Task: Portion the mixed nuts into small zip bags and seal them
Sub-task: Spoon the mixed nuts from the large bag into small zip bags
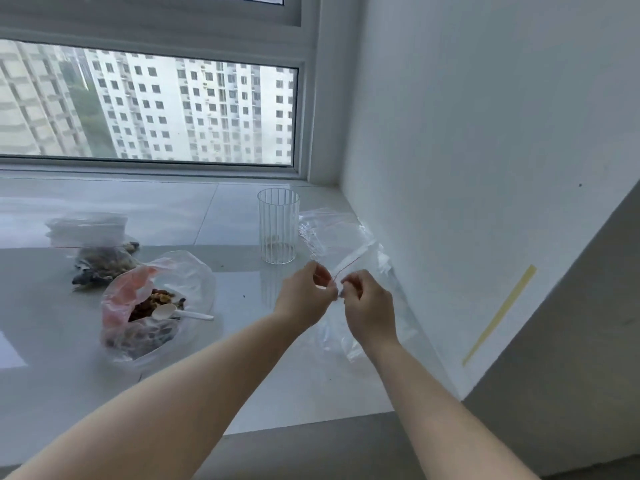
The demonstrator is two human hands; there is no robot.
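Pinching the small zip bag point(337, 271) at its red-lined mouth, my left hand point(304, 299) and right hand point(369, 306) hold it above the sill; film this thin could slip or stay stuck shut, nuts point(152, 303) waiting leftward

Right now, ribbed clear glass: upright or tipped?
Upright. The ribbed clear glass stands on its base on the white sill, rim up.

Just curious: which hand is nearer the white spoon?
Left. The left hand is just right of the spoon lying in the nut bag; the right hand is farther right, beyond the left.
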